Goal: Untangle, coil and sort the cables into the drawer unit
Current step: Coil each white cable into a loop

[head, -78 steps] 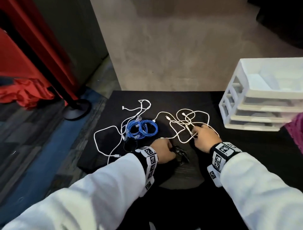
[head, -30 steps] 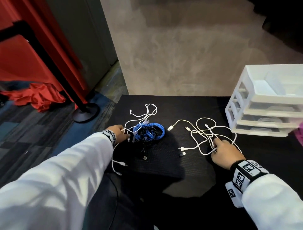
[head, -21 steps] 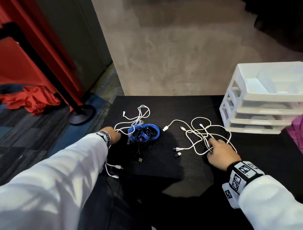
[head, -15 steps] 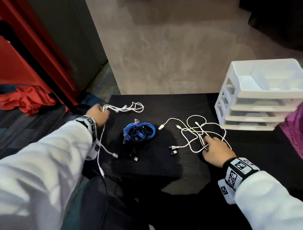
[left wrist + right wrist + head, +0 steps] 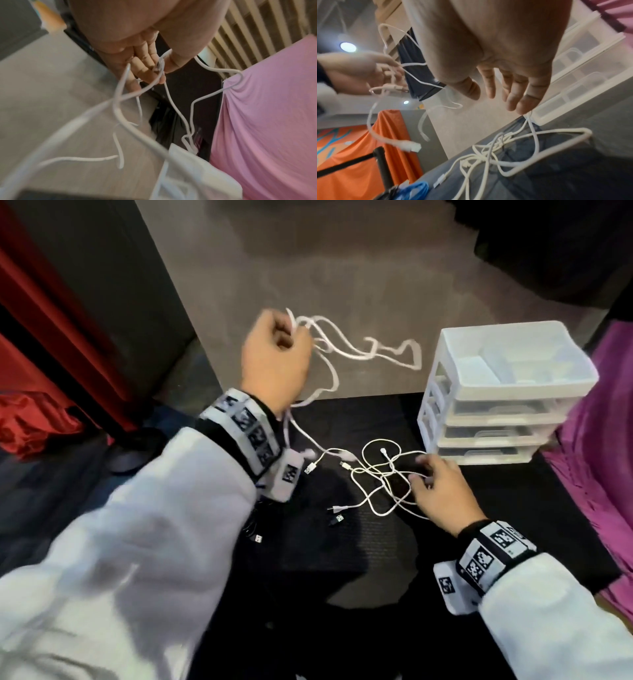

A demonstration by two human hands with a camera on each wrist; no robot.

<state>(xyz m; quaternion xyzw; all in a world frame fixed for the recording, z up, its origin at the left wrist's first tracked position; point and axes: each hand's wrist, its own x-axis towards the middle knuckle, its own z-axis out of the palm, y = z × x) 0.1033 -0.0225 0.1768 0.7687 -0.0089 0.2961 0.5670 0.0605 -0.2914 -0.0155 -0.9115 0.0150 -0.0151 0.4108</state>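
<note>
Above the desk (image 5: 376,542), the left hand (image 5: 274,364) pinches a blurred white cable (image 5: 342,350). Its sleeve hides the blue coil (image 5: 416,189). Beside the drawers (image 5: 507,392), the right hand (image 5: 442,491) rests flat-fingered on the tangle (image 5: 387,474).

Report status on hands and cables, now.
Left hand raised, gripping a white cable. Right hand open, fingers pressing the white cable tangle on the mat. Drawer unit shut, no cable seen inside.

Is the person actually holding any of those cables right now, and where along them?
The left hand pinches a white cable partway along its bunched loops, lifted off the table. The right hand holds nothing; its straight fingers press the white tangle down.
</note>
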